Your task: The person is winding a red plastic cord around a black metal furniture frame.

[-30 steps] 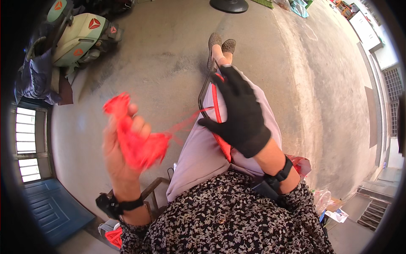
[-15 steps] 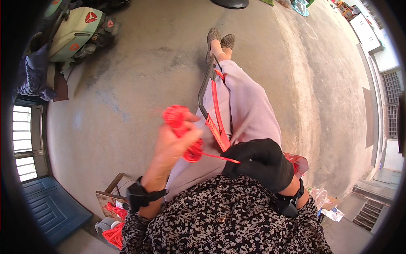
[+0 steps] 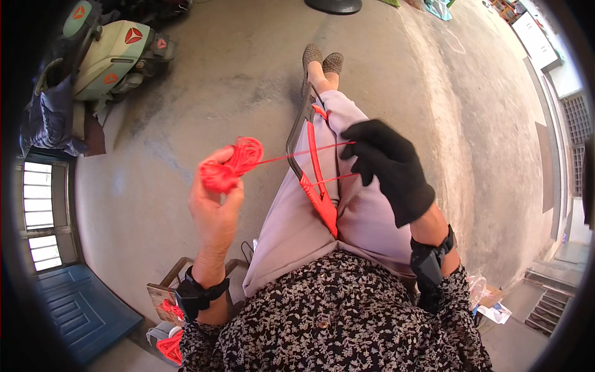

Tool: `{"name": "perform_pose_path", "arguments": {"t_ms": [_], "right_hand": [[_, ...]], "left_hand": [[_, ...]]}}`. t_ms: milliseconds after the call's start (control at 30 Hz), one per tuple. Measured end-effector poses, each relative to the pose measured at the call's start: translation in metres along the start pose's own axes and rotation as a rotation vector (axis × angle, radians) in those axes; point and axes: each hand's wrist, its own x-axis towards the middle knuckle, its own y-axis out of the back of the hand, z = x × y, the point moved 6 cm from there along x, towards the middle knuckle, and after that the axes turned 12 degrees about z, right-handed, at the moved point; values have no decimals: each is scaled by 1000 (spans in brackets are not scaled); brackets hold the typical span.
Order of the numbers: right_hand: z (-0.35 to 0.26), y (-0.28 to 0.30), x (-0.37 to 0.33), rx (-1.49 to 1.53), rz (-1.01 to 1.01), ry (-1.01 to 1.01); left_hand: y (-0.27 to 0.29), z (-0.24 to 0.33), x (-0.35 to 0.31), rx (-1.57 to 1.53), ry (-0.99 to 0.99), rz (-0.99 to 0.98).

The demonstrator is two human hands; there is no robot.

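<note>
Head view: the gloved right hand (image 3: pixel 396 173) has swung from the waist out over the thigh, so red string (image 3: pixel 304 152) now runs from bundle to fingertips and back toward the frame. Those fingers appear pinched on it; the bare left hand (image 3: pixel 214 208) curls around the soft, looped bundle (image 3: pixel 245 158). The dark, bent frame (image 3: pixel 294 133), partly red-wrapped, lies lengthwise on the lap (image 3: pixel 285 242), red end nearest the waist edge.

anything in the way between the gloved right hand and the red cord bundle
Nothing visible: a red strand runs across the gap from the red cord bundle in the left hand to the gloved right hand. The dark frame on the lap lies beneath it; contact cannot be judged.
</note>
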Motion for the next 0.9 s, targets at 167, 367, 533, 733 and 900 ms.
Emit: {"name": "perform_pose_path", "arguments": {"t_ms": [167,367,533,733,900], "right_hand": [[36,-35,10,-752,-10,589],[50,-43,15,-624,-23,506],[27,-3,12,-10,147,155],[13,6,-30,564,87,51],[22,-23,-61,939,-181,-366]], "left_hand": [[-28,-8,-4,773,-646,-82],[-78,-24,-23,445,-228,-395],[-57,-4,-14,258,-91,-201],[-62,8,-47,-551,786,-644],[-78,15,-54,-1051,934,-571]]}}
